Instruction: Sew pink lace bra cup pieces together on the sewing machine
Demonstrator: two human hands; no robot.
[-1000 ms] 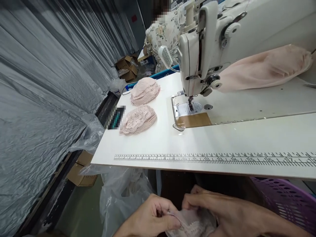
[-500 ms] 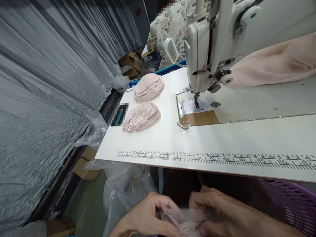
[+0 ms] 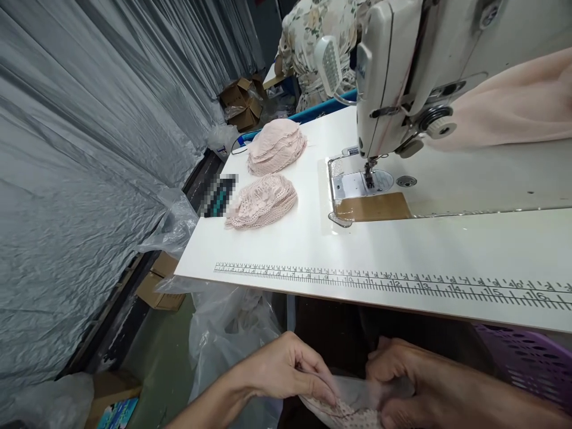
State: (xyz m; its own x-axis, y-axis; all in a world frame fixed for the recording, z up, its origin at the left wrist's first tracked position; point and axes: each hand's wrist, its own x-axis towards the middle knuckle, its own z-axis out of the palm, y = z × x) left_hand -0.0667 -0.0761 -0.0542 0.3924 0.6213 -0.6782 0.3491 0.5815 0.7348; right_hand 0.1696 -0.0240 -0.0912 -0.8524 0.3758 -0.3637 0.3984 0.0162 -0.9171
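Observation:
Below the table's front edge, my left hand (image 3: 290, 369) pinches a piece of pale pink lace fabric (image 3: 353, 412) with a sheer layer along it. My right hand (image 3: 402, 381) grips the other end of the same piece, its fingers curled and slightly blurred. The lower part of the fabric runs out of the picture. On the white table lie two stacks: a pink lace stack (image 3: 263, 202) nearer me and a smoother pink fabric stack (image 3: 277, 146) behind it. The sewing machine (image 3: 388, 89) stands to their right, its presser foot over the metal plate.
A printed ruler (image 3: 357, 277) runs along the table's front edge. Pink cloth (image 3: 513, 101) lies behind the machine head. A purple basket (image 3: 527, 363) is below right, a clear plastic bag (image 3: 223, 339) below left. Cardboard boxes (image 3: 163, 283) sit on the floor; a person (image 3: 317, 42) is beyond.
The view has shifted slightly, so the machine appears farther right. My hands have moved a little apart, showing more of the lace and sheer layer stretched between them.

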